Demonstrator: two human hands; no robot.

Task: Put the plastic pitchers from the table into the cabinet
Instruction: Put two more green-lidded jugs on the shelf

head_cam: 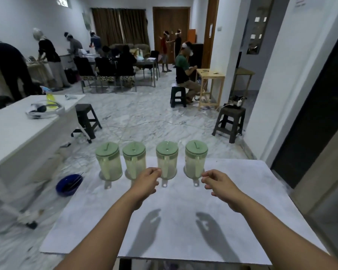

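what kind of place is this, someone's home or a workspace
Probably a large house room used as a shared workspace. Curtains, a sofa and a marble floor look domestic, but several people in headsets work at separate tables, and four identical lidded pitchers stand on this white table.

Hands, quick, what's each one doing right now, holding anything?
Left hand: empty, fingers loosely curled, just short of the pitchers.
Right hand: empty, fingers loosely curled, beside the rightmost pitcher, not gripping it.

No legible text; red print on wall notice (300, 1) too blurred.
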